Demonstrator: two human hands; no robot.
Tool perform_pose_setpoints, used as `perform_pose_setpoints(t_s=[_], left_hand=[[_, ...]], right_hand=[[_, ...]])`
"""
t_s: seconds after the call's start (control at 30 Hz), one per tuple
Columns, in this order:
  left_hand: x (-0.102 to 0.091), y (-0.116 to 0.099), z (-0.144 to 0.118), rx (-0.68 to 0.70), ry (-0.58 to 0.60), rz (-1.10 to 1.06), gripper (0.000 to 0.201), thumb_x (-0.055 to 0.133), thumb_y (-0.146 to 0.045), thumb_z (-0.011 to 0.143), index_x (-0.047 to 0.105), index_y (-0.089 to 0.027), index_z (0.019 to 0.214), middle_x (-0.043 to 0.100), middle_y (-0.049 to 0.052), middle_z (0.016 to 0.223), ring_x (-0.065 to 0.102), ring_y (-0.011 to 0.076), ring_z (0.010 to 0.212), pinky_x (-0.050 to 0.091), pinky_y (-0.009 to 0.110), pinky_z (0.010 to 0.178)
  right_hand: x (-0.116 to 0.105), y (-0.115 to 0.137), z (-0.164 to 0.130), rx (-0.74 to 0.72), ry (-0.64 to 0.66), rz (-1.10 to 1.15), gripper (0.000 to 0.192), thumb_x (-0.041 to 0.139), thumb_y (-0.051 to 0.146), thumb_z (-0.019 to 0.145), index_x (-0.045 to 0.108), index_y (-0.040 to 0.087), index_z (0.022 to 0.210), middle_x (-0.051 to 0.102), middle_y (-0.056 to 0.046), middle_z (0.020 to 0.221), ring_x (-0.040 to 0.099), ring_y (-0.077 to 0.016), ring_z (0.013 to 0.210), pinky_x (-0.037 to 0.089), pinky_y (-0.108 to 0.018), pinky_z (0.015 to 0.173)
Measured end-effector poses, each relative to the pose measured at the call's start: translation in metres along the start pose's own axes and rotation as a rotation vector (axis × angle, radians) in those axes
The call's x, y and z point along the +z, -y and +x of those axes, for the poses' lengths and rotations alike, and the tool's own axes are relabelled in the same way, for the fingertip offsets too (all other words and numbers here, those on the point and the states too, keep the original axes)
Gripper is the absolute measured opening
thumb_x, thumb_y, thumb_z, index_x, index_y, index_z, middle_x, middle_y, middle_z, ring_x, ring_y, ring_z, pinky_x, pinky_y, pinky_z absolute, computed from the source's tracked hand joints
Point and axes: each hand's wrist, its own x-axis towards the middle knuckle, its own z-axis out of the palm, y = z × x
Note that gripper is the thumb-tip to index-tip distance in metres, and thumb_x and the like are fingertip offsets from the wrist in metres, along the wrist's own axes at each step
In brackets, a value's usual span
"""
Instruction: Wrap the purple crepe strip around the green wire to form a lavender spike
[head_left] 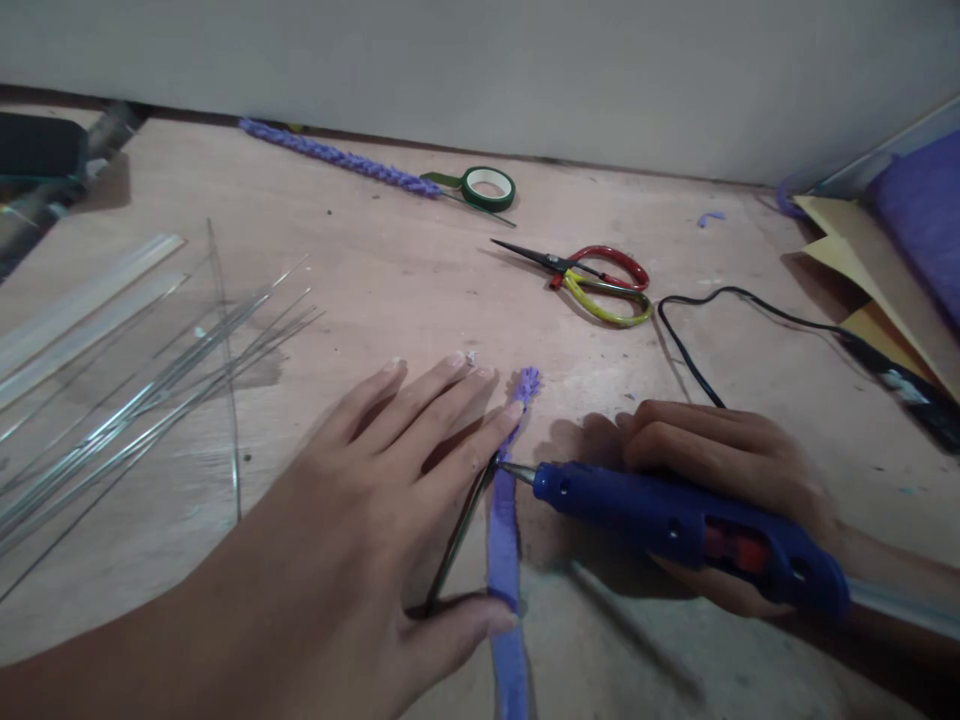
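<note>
— Left hand?
— Flat, fingers spread, pinning purple strip and thin wire on bench.
— Right hand?
— Clenched around blue glue gun, nozzle touching the strip. Scissors well apart.

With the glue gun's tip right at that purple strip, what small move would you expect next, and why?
Probably a gentle squeeze of the trigger to lay a dab of glue. The right hand holds the blue glue gun with its nozzle at the edge of the purple strip, beside a thin wire. The left hand lies flat, its fingers pinning the strip to the table.
</note>
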Motion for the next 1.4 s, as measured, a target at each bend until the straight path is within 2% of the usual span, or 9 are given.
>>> perform_pose_setpoints(t_s=[0.17,0.4,0.5,0.67,0.83,1.0,1.17,1.4], left_hand=[[-0.0001,-0.0009,-0.0028,-0.012,0.004,-0.015,0.103,0.073,-0.074,0.089,0.039,-0.023,0.172,0.033,0.007,0.183,0.031,0.0352,0.168,0.021,0.058,0.139],[-0.0006,-0.0008,-0.002,-0.017,0.017,-0.049,0.103,0.075,-0.073,0.087,0.039,-0.024,0.171,0.033,0.007,0.183,0.031,0.0375,0.168,0.02,0.06,0.139],[-0.0012,-0.0011,-0.0013,-0.025,0.016,-0.062,0.103,0.076,-0.071,0.087,0.039,-0.025,0.171,0.033,0.008,0.183,0.031,0.0388,0.168,0.021,0.061,0.139],[-0.0024,-0.0021,-0.0022,-0.015,0.03,-0.056,0.103,0.074,-0.073,0.088,0.039,-0.025,0.172,0.03,0.007,0.183,0.03,0.0389,0.168,0.02,0.061,0.139],[-0.0017,-0.0023,-0.0024,-0.018,0.039,-0.046,0.104,0.074,-0.072,0.088,0.037,-0.024,0.173,0.03,0.007,0.184,0.029,0.038,0.169,0.02,0.062,0.139],[-0.0011,-0.001,-0.0013,-0.023,0.037,-0.065,0.102,0.074,-0.072,0.087,0.039,-0.026,0.172,0.031,0.007,0.183,0.03,0.0389,0.168,0.02,0.062,0.139],[-0.001,-0.0008,-0.001,-0.013,0.027,-0.057,0.102,0.072,-0.073,0.089,0.039,-0.024,0.172,0.029,0.006,0.184,0.029,0.0385,0.169,0.019,0.06,0.14],[-0.0025,-0.0012,-0.0008,-0.006,0.045,-0.027,0.104,0.071,-0.074,0.089,0.038,-0.022,0.173,0.028,0.007,0.184,0.031,0.0394,0.168,0.024,0.064,0.138]], right_hand=[[-0.0004,0.0005,0.0016,-0.018,0.0,-0.012,0.019,0.061,0.041,0.103,0.056,0.023,0.1,0.056,0.0,0.082,0.053,-0.016,0.068,0.042,-0.032,0.059],[0.0004,0.0016,0.0013,-0.014,0.015,-0.028,0.018,0.064,0.039,0.101,0.056,0.023,0.1,0.059,-0.001,0.083,0.056,-0.0167,0.068,0.044,-0.032,0.059],[0.0017,0.0003,0.0003,-0.021,-0.016,-0.02,0.021,0.06,0.042,0.104,0.056,0.022,0.098,0.056,0.0,0.081,0.053,-0.0159,0.066,0.041,-0.032,0.058],[0.0013,0.0002,-0.0006,-0.019,0.015,-0.011,0.028,0.053,0.048,0.109,0.056,0.022,0.1,0.057,-0.001,0.082,0.053,-0.0163,0.068,0.04,-0.033,0.059],[0.0039,0.0012,-0.0024,-0.019,-0.031,0.003,0.043,0.039,0.058,0.114,0.055,0.023,0.097,0.056,-0.001,0.079,0.052,-0.0164,0.066,0.039,-0.034,0.057],[0.0064,0.0008,-0.0016,-0.016,-0.042,0.008,0.047,0.041,0.065,0.113,0.055,0.023,0.096,0.055,0.0,0.077,0.05,-0.0158,0.064,0.038,-0.033,0.056],[0.0064,0.0007,-0.0026,-0.018,-0.041,0.006,0.049,0.036,0.064,0.114,0.055,0.023,0.096,0.054,0.0,0.077,0.05,-0.0158,0.064,0.037,-0.033,0.057],[0.0058,0.0013,-0.0015,-0.028,-0.029,-0.001,0.044,0.036,0.057,0.116,0.053,0.023,0.095,0.052,0.001,0.077,0.048,-0.0148,0.063,0.035,-0.032,0.057]])
